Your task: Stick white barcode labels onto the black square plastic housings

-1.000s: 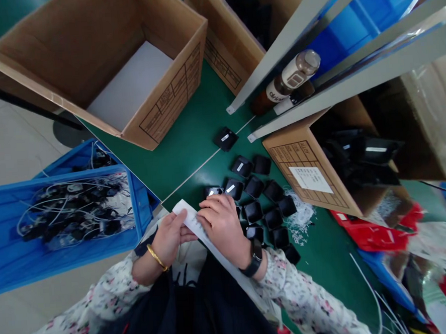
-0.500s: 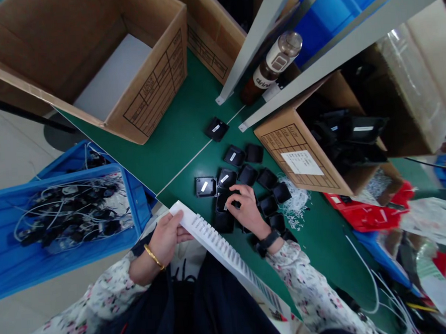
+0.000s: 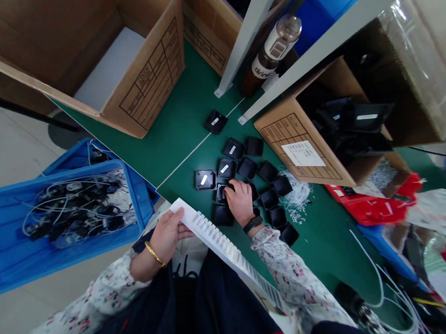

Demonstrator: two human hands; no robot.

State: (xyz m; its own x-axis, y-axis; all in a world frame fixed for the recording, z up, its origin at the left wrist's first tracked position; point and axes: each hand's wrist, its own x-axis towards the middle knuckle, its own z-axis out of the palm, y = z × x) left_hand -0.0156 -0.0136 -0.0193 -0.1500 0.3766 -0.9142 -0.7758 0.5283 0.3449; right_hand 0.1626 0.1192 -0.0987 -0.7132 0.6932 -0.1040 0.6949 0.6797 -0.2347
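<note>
My left hand (image 3: 170,230) is closed on the top end of a long white sheet of labels (image 3: 222,242), whose rows of small printed stickers run down to the lower right. Over the group of black plastic cases, my right hand (image 3: 240,198) has its fingers bent together at one black case (image 3: 221,201). A small white label (image 3: 223,193) shows at its fingertips, partly hidden by them. Labels lie on several neighbouring cases, among them a case at the left (image 3: 204,179), one above the hand (image 3: 227,168) and one apart (image 3: 215,122). Other cases show plain black insides.
Small white pieces (image 3: 296,190) lie beside the cases. A cardboard box of black cases (image 3: 300,142) stands right, a large carton (image 3: 146,86) back left. Metal posts (image 3: 249,39) and a bottle (image 3: 269,58) are behind. A blue bin (image 3: 134,202) of cabled parts sits left.
My right hand has come down and slightly left, from a raised pinch to touching the black case. My left hand keeps its hold on the label sheet. The view has shifted slightly.
</note>
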